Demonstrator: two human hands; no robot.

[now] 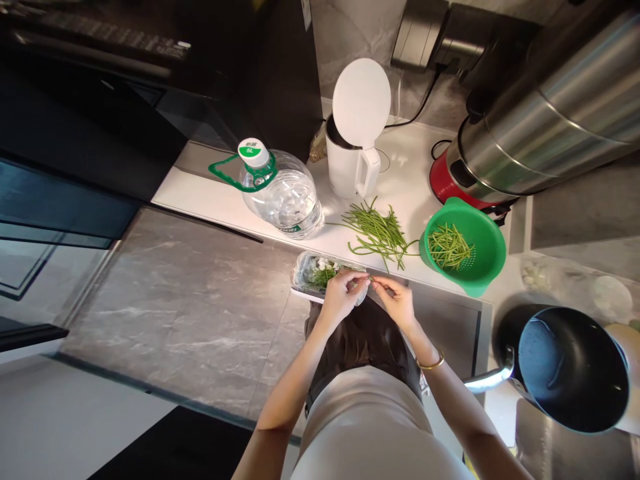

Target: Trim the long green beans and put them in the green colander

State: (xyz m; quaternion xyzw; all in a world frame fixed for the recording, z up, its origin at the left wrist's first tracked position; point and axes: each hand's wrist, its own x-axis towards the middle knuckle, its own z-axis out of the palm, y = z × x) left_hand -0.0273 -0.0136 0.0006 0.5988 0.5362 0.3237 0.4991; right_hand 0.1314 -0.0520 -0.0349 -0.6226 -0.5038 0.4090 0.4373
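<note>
My left hand (pixel 344 291) and my right hand (pixel 396 298) are pinched together on one thin green bean (pixel 369 281) held between them, just over the near edge of the white counter (pixel 210 197). Under my left hand sits a clear plastic container (pixel 307 272) with green trimmings in it. A loose pile of long green beans (pixel 377 230) lies on the counter beyond my hands. To the right stands a green colander (pixel 467 248) holding cut bean pieces.
A large water bottle (pixel 280 193) with a green handle lies left of the beans. A white kettle (pixel 353 160) with its lid up stands behind them. A steel pot on a red base (pixel 500 160) is at the right, a dark pan (pixel 570 367) nearer.
</note>
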